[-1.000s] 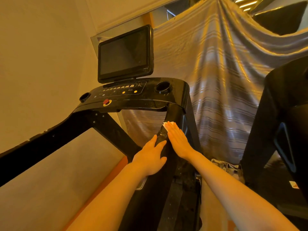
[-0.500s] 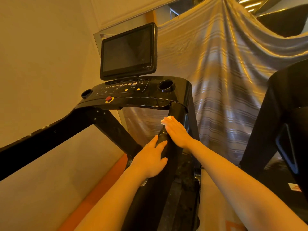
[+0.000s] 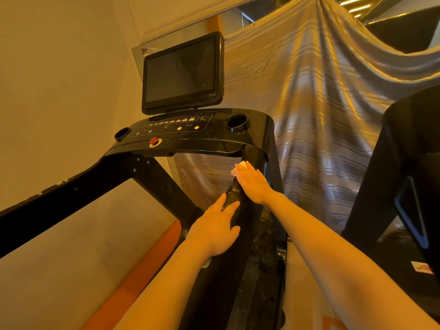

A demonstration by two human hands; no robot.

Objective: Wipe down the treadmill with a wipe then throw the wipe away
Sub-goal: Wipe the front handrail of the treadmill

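Right hand [image 3: 252, 184] flat on wipe [image 3: 241, 166] against treadmill [image 3: 256, 158] upright

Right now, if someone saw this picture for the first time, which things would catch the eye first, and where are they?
The eye goes first to the two bare hands in the middle: the right hand presses a white wipe flat against the black treadmill upright, and the left hand rests on the handrail below it. Above stand the dark screen and the console with its red stop button. Behind hangs a striped, shiny curtain.
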